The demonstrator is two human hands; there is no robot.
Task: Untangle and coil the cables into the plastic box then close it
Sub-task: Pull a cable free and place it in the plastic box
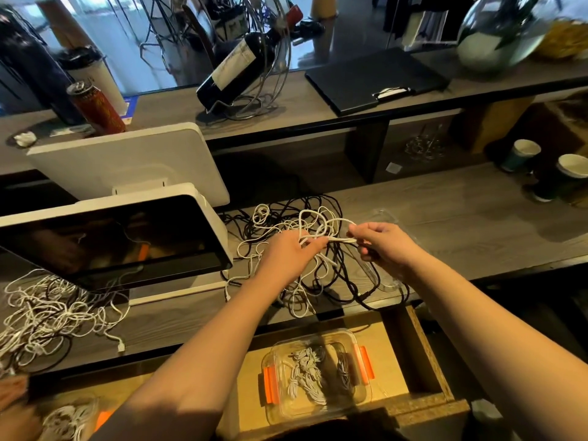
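A tangle of black and white cables (305, 249) lies on the wooden counter in front of me. My left hand (286, 253) pinches a white cable (337, 239) above the tangle. My right hand (381, 246) grips the same white cable by its end, a short way to the right. A clear plastic box (316, 375) with orange clips sits in the open drawer below, holding several coiled white and grey cables. A clear lid (385, 218) lies on the counter behind and under my right hand, partly hidden.
A second cable tangle (47, 313) lies at the left. Two white screens (121, 230) stand left of the cables. Paper cups (572, 179) stand at the right. A wine bottle in a wire holder (241, 68) and a black laptop (375, 79) sit on the upper shelf.
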